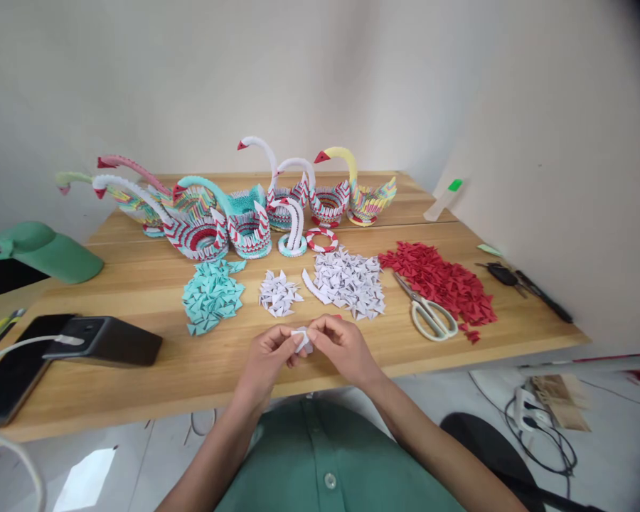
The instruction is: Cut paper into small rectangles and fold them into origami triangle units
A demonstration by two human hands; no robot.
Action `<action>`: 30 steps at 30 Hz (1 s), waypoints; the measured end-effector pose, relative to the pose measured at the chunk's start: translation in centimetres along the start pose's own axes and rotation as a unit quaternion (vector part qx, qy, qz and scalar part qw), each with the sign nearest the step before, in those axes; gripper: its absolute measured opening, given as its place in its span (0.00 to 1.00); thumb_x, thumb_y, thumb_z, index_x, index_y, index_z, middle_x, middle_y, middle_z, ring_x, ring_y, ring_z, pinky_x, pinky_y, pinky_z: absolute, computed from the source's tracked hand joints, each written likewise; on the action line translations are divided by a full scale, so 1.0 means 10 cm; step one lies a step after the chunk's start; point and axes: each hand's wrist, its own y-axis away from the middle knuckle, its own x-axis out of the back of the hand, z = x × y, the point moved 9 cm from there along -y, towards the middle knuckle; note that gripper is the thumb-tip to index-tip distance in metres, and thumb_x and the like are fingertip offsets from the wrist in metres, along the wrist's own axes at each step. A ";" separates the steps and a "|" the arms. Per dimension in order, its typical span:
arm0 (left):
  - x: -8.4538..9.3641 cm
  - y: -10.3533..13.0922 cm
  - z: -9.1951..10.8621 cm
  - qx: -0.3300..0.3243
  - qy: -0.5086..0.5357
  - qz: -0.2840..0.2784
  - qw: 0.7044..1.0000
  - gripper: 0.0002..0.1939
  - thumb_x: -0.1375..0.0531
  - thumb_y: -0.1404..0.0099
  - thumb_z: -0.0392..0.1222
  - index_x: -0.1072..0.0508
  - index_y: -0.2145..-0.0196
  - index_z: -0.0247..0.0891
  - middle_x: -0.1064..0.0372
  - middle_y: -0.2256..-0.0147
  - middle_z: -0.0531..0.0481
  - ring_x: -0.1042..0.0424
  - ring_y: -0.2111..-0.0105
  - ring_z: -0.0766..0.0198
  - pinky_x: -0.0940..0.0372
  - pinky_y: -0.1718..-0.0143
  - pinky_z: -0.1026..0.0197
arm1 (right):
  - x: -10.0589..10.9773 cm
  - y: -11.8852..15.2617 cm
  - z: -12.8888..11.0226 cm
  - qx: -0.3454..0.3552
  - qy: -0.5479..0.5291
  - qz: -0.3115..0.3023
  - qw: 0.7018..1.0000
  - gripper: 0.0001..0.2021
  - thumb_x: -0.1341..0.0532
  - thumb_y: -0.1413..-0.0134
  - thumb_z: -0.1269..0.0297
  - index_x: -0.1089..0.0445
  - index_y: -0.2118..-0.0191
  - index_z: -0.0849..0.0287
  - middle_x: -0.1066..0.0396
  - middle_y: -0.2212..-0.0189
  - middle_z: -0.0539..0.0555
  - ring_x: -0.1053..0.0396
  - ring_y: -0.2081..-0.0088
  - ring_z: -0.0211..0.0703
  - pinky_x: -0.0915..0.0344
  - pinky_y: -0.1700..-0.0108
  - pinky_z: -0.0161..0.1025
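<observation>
Small white folded paper pieces [301,340] are pinched between my left hand [271,355] and my right hand [342,346], just above the table's front edge. Fingers of both hands are closed on them, thumbs on top. Beyond my hands lie a small white pile of paper triangles [278,293], a larger white pile [352,281] with a short curved white strip [313,286] at its left edge, a teal pile [212,295] and a red pile [442,279]. Open-bladed detail of the scissors [432,318] is unclear; they lie right of my right hand.
Several paper swans [197,231] stand at the back of the wooden table [203,384], beside a red-and-white ring [322,240]. On the left are a green bottle [50,250], a black box with a cable [112,341] and a phone [18,363]. Keys [504,274] lie at the right.
</observation>
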 end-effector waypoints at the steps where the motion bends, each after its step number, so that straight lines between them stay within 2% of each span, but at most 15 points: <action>1: 0.00 0.00 0.00 0.003 0.018 -0.003 1.000 0.16 0.33 0.48 0.50 0.29 0.78 0.35 0.31 0.80 0.53 0.38 0.81 0.70 0.43 0.77 0.66 | -0.02 0.00 0.03 -0.015 -0.041 -0.007 0.999 0.14 0.39 0.42 0.54 0.31 0.72 0.59 0.32 0.77 0.49 0.35 0.73 0.38 0.39 0.68 0.36; 5: -0.02 0.01 -0.01 0.024 0.076 -0.009 0.997 0.16 0.32 0.48 0.50 0.29 0.77 0.35 0.31 0.80 0.53 0.38 0.81 0.70 0.43 0.77 0.65 | -0.16 0.01 0.22 -0.087 -0.225 -0.045 0.969 0.18 0.38 0.44 0.48 0.29 0.70 0.60 0.29 0.75 0.51 0.33 0.73 0.37 0.37 0.69 0.35; 10: -0.05 0.01 0.01 0.025 0.089 -0.015 0.996 0.16 0.32 0.48 0.49 0.29 0.78 0.35 0.30 0.80 0.52 0.37 0.80 0.70 0.44 0.77 0.66 | -0.21 0.01 0.36 -0.112 -0.285 -0.039 0.951 0.17 0.31 0.52 0.50 0.28 0.69 0.61 0.28 0.76 0.51 0.33 0.74 0.36 0.37 0.69 0.34; 15: -0.05 0.01 0.00 0.013 0.084 -0.007 0.996 0.15 0.32 0.46 0.49 0.29 0.77 0.35 0.30 0.80 0.52 0.37 0.80 0.70 0.44 0.77 0.66 | -0.16 0.00 0.37 -0.104 -0.262 -0.016 0.959 0.16 0.29 0.55 0.53 0.26 0.67 0.61 0.28 0.77 0.50 0.34 0.75 0.36 0.37 0.68 0.35; 25: 0.00 0.04 0.06 -0.019 0.007 0.042 0.999 0.13 0.35 0.45 0.47 0.30 0.78 0.36 0.31 0.81 0.54 0.37 0.80 0.69 0.42 0.76 0.66 | -0.11 -0.02 0.20 -0.054 -0.148 -0.006 0.987 0.12 0.33 0.50 0.56 0.30 0.70 0.59 0.30 0.78 0.48 0.34 0.74 0.37 0.38 0.68 0.36; 28: 0.03 0.04 0.09 -0.044 -0.007 0.056 0.997 0.13 0.35 0.44 0.48 0.29 0.77 0.36 0.32 0.80 0.54 0.37 0.79 0.69 0.42 0.75 0.65 | -0.08 -0.01 0.14 -0.028 -0.092 0.012 0.995 0.10 0.36 0.47 0.58 0.32 0.70 0.58 0.31 0.78 0.48 0.34 0.75 0.37 0.38 0.70 0.35; 30: 0.05 0.03 0.08 -0.037 0.004 0.047 0.998 0.14 0.35 0.44 0.49 0.29 0.77 0.36 0.34 0.82 0.55 0.39 0.80 0.69 0.43 0.75 0.65 | -0.06 0.00 0.05 0.007 -0.022 0.007 1.000 0.07 0.38 0.44 0.60 0.30 0.68 0.58 0.29 0.75 0.49 0.33 0.73 0.39 0.37 0.68 0.36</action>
